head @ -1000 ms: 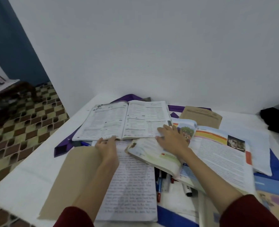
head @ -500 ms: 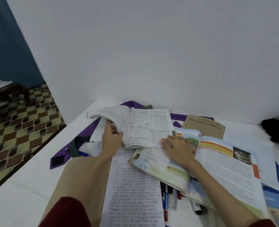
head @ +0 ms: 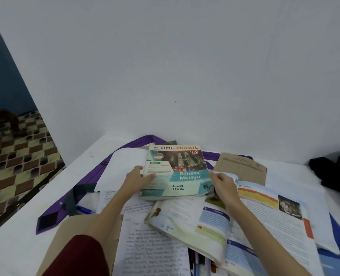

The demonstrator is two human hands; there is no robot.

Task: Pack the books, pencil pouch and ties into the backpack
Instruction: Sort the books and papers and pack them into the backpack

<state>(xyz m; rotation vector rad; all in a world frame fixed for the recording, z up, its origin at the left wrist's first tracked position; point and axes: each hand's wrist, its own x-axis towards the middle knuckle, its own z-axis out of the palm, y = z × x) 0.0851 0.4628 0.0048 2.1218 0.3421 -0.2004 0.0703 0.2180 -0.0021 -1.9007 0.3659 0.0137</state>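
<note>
- Both hands are resting at the closed workbook (head: pixel 176 170), which is serving as the landmark for everything else on the white surface (head: pixel 13 242).
- Left hand (head: pixel 138 179) is lying flat against the workbook's left edge, fingers spread over the cover's lower left corner, thumb on top, not wrapped around it.
- Right hand (head: pixel 223 186) is sitting at the workbook's right edge, pinching the upper corner of a page of the open textbook (head: pixel 244 222) between thumb and fingers.
- Half a second ago the workbook was lying open with the left hand lifting its left half; it is now showing its front cover, reading "OMG MODUL" and "Bahasa Melayu", so it is lying shut.
- A second ago both hands were pressing flat on open pages; the right hand is now gripping a page instead.
- A loose white sheet (head: pixel 121 170), hidden earlier beneath the open left half, is now showing just left of the workbook.
- A purple tie (head: pixel 97 172) is running from behind the workbook down to its left, ending in a point well below and left.
- A handwritten notebook (head: pixel 151 246) is lying open below the workbook, with a brown cover (head: pixel 75 228) to its left.
- A brown envelope (head: pixel 240 168) is lying just right of the workbook, behind the textbook.
- Pens (head: pixel 199 263) are peeking out below the textbook; a dark bundle (head: pixel 334 172) is sitting far right of the workbook, too dim to identify.
</note>
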